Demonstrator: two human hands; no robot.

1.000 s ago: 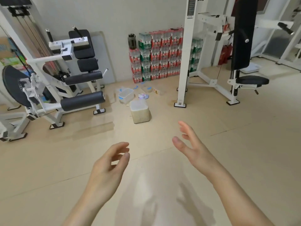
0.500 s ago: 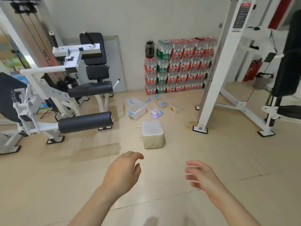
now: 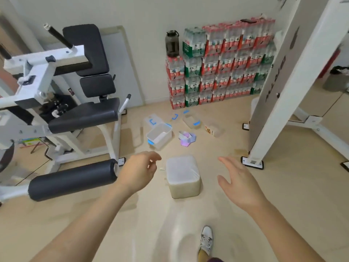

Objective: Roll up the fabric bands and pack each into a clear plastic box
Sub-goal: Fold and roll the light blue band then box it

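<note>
On the beige floor ahead lie purple and white fabric bands (image 3: 186, 138) in a loose pile. Left of them stands an open clear plastic box (image 3: 159, 135) with blue clips, and its lid (image 3: 153, 121) lies behind it. A second clear box (image 3: 191, 121) sits farther back, with a small clear packet (image 3: 213, 129) to its right. My left hand (image 3: 138, 170) hovers in the air with relaxed, slightly curled fingers and holds nothing. My right hand (image 3: 237, 181) is spread open, also empty. Both hands are well short of the bands and boxes.
A white-topped beige cube stool (image 3: 182, 176) stands between my hands. A white gym machine with black pads (image 3: 75, 114) fills the left side. A white frame post (image 3: 273, 103) rises on the right. Stacked water-bottle packs (image 3: 219, 67) line the wall. My shoe (image 3: 206, 240) shows below.
The view has moved forward toward the stool, boxes and bands, which now appear larger and nearer. Both hands stayed empty and spread wider apart.
</note>
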